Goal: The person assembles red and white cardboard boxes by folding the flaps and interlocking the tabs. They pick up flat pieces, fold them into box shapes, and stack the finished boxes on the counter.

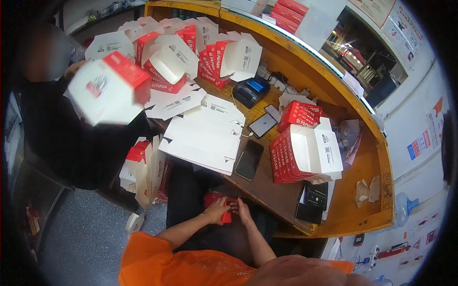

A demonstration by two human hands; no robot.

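Red card: in the lap at lower centre, just below the bench; the red card lies partly under the hands, so its full shape cannot be told.
Left hand: the left hand grasps the card, fingers lying over its red face.
Right hand: the right hand meets the card from the other side with bent fingers; whether it pinches or only presses, I cannot tell.
Folding: the step in hand looks like shaping one box, probably bending or tucking a panel, judging by both hands working close together on the card.
Next move: it seems to call for the left hand to steady the card while the right fingers press the fold home, without creasing the panel.
Blanks: a pile of flat white blanks lies at the bench's near edge, centre of the frame.
Made boxes: a nested red-and-white stack stands right of centre, open side up; more boxes crowd the upper left.
Co-worker: a person in dark clothes at left, one hand at a blurred box.
Phone: a dark phone lies between blanks and stack.
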